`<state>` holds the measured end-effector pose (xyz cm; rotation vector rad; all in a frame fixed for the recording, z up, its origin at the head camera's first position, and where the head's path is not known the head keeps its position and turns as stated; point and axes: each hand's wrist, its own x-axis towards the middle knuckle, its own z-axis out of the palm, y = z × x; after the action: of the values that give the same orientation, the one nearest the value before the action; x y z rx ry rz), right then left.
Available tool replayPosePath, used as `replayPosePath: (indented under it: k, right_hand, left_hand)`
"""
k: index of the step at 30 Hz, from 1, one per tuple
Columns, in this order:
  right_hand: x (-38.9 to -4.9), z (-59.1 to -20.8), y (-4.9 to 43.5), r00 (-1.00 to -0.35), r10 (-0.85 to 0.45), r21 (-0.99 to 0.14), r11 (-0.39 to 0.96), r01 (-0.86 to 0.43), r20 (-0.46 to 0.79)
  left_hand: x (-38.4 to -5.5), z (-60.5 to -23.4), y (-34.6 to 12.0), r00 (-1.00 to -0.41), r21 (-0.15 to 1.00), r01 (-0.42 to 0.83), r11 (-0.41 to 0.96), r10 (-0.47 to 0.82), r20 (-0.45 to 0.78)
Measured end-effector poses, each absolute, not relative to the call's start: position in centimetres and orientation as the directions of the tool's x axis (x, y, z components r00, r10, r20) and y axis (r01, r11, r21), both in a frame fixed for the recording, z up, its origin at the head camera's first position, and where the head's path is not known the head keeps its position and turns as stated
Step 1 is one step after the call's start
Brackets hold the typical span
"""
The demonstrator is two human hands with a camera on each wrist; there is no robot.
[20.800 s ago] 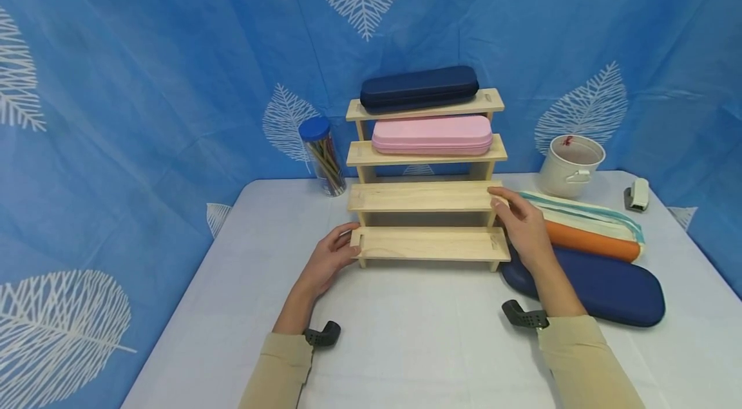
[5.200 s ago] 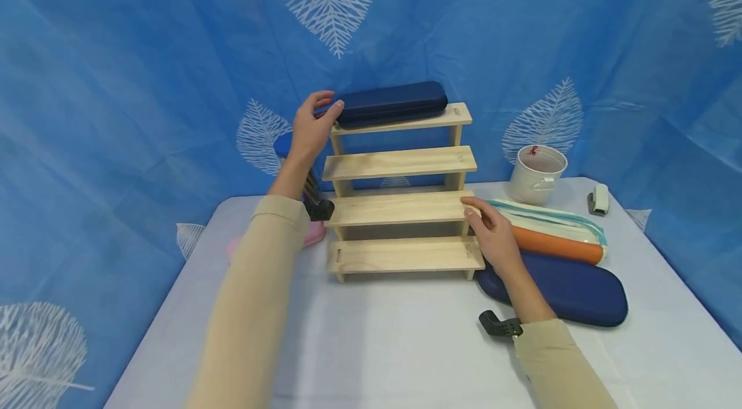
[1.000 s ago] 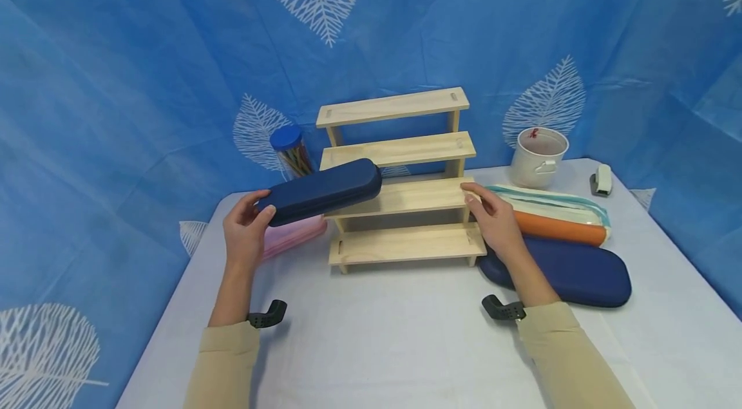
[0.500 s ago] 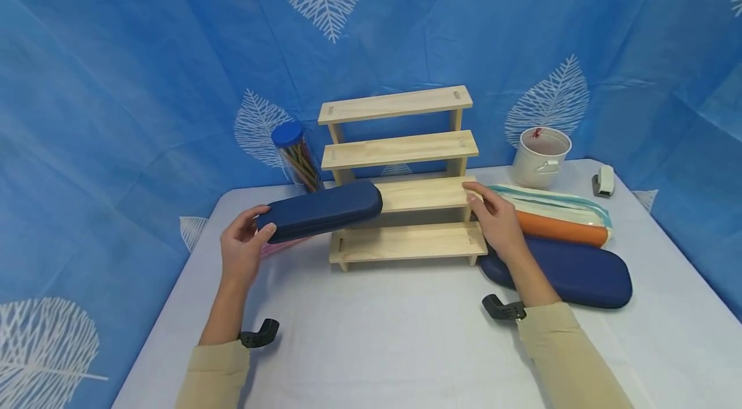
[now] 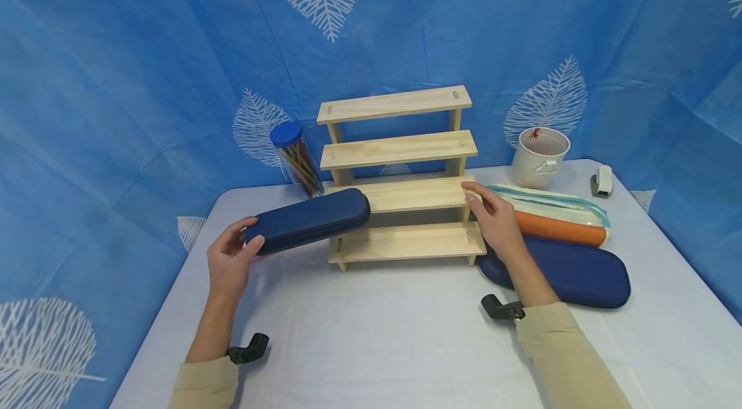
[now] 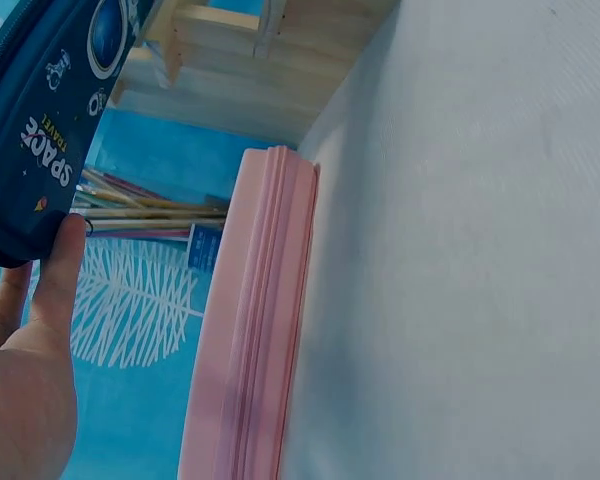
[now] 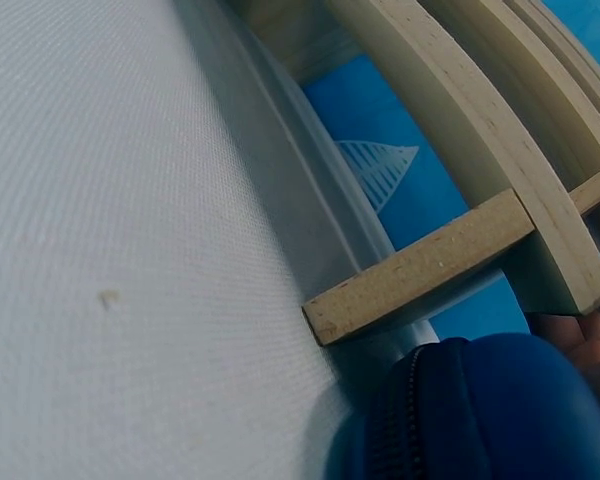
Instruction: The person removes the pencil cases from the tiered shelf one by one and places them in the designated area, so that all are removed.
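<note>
My left hand (image 5: 228, 264) pinches the left end of a navy zip pencil case (image 5: 307, 221), thumb in front and fingers behind. It hangs tilted, its right end higher, in front of the lower left of a four-tier wooden shelf (image 5: 411, 243). "SPACE TRAVEL" lettering shows on its side in the left wrist view. Below it on the table lies a pink pencil case (image 6: 250, 330), almost wholly hidden in the head view. My right hand (image 5: 497, 221) grips the right end of the shelf's second tier from the bottom. All the tiers are bare.
A blue-lidded jar of pencils (image 5: 298, 161) stands left of the shelf. To the right lie an orange-and-cream zip pouch (image 5: 559, 228) and another navy case (image 5: 570, 274), close beside the shelf's foot. A white pot (image 5: 540, 161) and a stapler (image 5: 603, 181) stand behind them.
The pink case went from the shelf to the table at left. My left hand took the navy case off the top tier and has lately lowered it leftward. My right hand stays on the shelf.
</note>
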<state>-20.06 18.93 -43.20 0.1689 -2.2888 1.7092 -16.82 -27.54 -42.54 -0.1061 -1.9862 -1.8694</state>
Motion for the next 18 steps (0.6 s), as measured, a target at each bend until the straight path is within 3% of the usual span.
replayPosePath:
  k: [11,18]
  right_hand:
    - [-20.0,-43.3,18.9,-0.959,0.072,-0.925,0.294,-0.241,0.273]
    - [-20.1,-43.2,18.9,-0.958,0.072,-0.927,0.281,-0.248,0.278]
  left_hand:
    - [-14.9,-43.4,-29.4,-0.901,0.944,0.325,0.064,-0.281,0.33]
    - [-13.9,-43.6,-30.9,-0.894,0.944,0.327,-0.032,-0.334,0.299]
